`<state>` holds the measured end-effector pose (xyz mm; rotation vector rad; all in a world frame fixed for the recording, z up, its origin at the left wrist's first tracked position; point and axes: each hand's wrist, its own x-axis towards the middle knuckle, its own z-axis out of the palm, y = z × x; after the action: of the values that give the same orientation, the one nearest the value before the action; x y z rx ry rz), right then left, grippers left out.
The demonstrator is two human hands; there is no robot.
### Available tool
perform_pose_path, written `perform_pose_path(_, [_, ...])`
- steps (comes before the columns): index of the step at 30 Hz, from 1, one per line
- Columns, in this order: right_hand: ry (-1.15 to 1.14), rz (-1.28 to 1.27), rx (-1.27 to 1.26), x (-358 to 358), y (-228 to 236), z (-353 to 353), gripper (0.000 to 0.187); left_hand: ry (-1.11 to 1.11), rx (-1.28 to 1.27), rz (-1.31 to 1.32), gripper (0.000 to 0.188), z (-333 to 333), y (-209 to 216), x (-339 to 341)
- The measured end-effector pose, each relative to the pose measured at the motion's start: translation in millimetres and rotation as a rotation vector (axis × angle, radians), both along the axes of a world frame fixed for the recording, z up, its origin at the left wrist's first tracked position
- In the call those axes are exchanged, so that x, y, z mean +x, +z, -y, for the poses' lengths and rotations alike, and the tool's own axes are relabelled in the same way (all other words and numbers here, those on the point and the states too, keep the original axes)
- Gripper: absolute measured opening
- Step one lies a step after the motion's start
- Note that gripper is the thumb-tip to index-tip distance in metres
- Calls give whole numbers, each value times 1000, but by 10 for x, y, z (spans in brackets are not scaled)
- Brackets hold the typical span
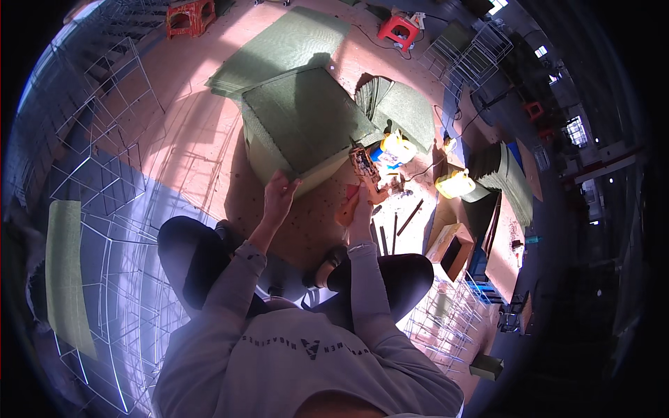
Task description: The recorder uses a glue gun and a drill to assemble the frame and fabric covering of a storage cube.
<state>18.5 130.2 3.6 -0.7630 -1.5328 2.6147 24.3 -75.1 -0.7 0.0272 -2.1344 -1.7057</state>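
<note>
A large box-shaped piece covered in green felt-like sheet point(296, 115) stands on the floor before me, with dark lines along its top edges. My left hand point(280, 191) is at its near corner, fingers curled in; whether they pinch anything is hidden. Just right of the box, my right hand point(361, 209) is wrapped round what looks like a glue gun point(364, 166), brown and crusted, with an orange part beside the palm. Beyond that tool sits a yellow and blue container point(394, 150) in bright sunlight.
Dark sticks point(408, 217) lie right of my knee. Green sheets point(404, 111) are stacked beyond the box, and another sheet point(286, 45) lies flat behind. Wire frames point(104, 188) crowd the left. Red stools point(401, 29) stand far off; a yellow container point(455, 184) is at right.
</note>
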Motion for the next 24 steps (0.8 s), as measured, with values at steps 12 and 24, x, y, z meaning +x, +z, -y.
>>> perform_pose_path(12, [234,-56,9,660,358,572,33,-25,27,-15,29,19,13,13])
perform_pose_path(24, [231,45,-19,819,244,620,37,-50,12,23,29,36,-62,-6])
